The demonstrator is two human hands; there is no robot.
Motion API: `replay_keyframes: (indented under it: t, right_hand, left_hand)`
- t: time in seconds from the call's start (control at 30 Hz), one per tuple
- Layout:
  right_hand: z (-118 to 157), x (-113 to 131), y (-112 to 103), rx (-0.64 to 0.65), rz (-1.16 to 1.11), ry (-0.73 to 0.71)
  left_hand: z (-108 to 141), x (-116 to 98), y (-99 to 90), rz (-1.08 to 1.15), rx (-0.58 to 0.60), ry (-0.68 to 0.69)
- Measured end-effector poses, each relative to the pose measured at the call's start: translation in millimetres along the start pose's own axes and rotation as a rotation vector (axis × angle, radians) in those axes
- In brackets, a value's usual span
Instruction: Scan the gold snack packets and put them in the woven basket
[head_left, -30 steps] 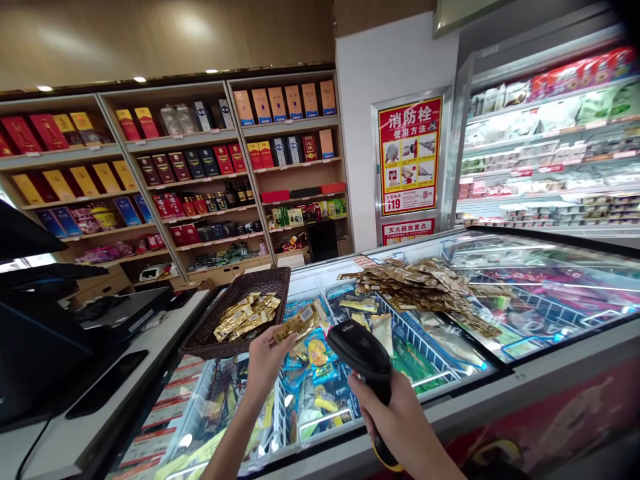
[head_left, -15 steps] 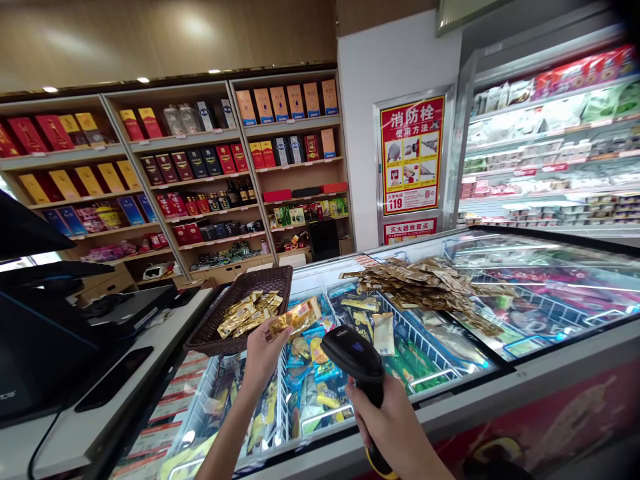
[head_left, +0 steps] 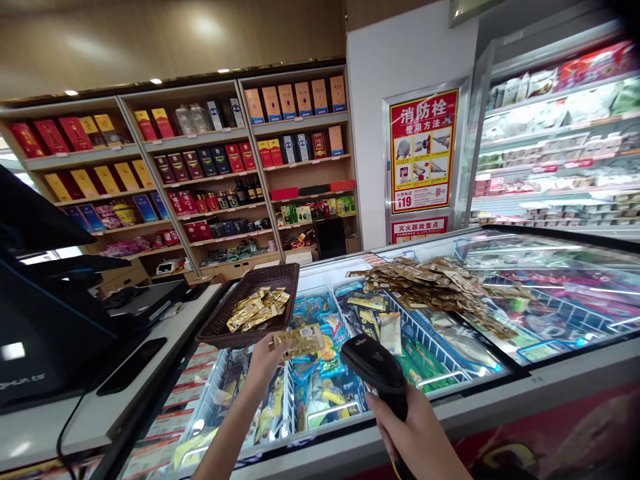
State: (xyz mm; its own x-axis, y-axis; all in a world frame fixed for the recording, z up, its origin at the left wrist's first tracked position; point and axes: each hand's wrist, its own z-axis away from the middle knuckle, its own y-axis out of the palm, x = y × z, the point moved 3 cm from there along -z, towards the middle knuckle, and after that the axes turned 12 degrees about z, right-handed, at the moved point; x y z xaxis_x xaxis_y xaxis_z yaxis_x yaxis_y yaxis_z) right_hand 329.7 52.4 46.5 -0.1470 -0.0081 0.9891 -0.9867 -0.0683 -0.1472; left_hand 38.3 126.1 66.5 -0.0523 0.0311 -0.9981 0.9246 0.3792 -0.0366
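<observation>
Between the fingers of my left hand [head_left: 267, 360] is a flat gold packet [head_left: 304, 340], held over the glass-topped freezer. My right hand [head_left: 413, 427] is wrapped round a black handheld scanner [head_left: 375, 365], whose head points toward the packet without touching it. Beyond my left hand, a dark brown woven basket [head_left: 213, 328] holds several gold packets [head_left: 259, 308]. A large heap of similar gold-brown packets [head_left: 425, 283] lies on the freezer glass, beyond the scanner and to its right.
The freezer [head_left: 550, 373] spans the front, with wire baskets of wrapped goods under its glass. At left are a white counter [head_left: 30, 433], a phone-like black slab [head_left: 133, 365] and a dark monitor [head_left: 40, 327]. Stocked shelves [head_left: 200, 143] stand behind.
The gold packet has been lowered slightly and its face now lies flatter. The scanner has shifted a little right and down in view. The whole view has turned slightly left.
</observation>
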Motion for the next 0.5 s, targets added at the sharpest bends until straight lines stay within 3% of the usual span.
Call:
replay_keyframes:
  t: [0.1,0.23,0.37,0.43,0.5]
  right_hand:
    - [-1,-15,-6,-0.026,0.018,0.039]
    - [-3,-23,-3,-0.014,0.010,0.061]
    - [0,-26,5,0.001,-0.026,0.072]
    - [0,-29,7,-0.010,-0.055,0.079]
    - [-3,-34,6,-0.044,-0.086,0.107]
  left_hand:
    - [-8,-4,-18.0,0.013,-0.044,-0.020]
    - [-42,-37,-40.3,0.030,-0.127,0.017]
    - [-70,-67,-62.1,-0.266,-0.322,0.204]
    - [-69,-67,-64.9,-0.391,-0.404,0.305]
    - [-60,-61,-56.3,-0.462,-0.416,0.443]
